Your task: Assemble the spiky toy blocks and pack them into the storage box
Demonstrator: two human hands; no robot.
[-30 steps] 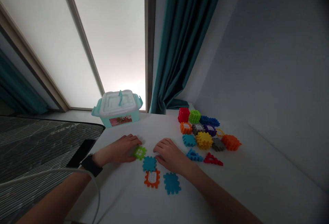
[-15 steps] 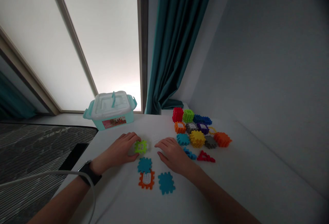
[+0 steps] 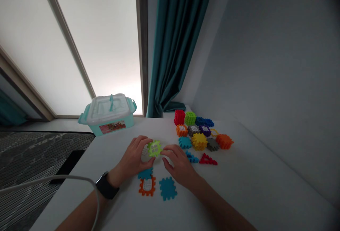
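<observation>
A lime-green toothed square building tile (image 3: 154, 148) with a window grid is pinched between the thumb and fingers of my left hand (image 3: 135, 156), raised slightly off the table. My right hand (image 3: 179, 161) sits at the tile's right side, fingertips at its edge, thumb and fingers apart. Whether they touch the tile I cannot tell. Below my left hand lies a blue tile (image 3: 145, 174), partly covered by it, joined to or touching an orange tile (image 3: 147, 186) with a white window insert. Another blue tile (image 3: 168, 189) lies flat to their right.
Stacks of toothed tiles stand at the back right, among them red (image 3: 179, 117), yellow (image 3: 199, 141) and orange (image 3: 224, 141). A red triangular piece (image 3: 208, 159) lies nearer. A lidded teal box (image 3: 111, 114) stands back left. A white cable (image 3: 66, 177) crosses my left forearm.
My left hand has lifted the lime-green tile and moved it right, toward my right hand. The left hand now covers part of the blue tile. The view has shifted slightly.
</observation>
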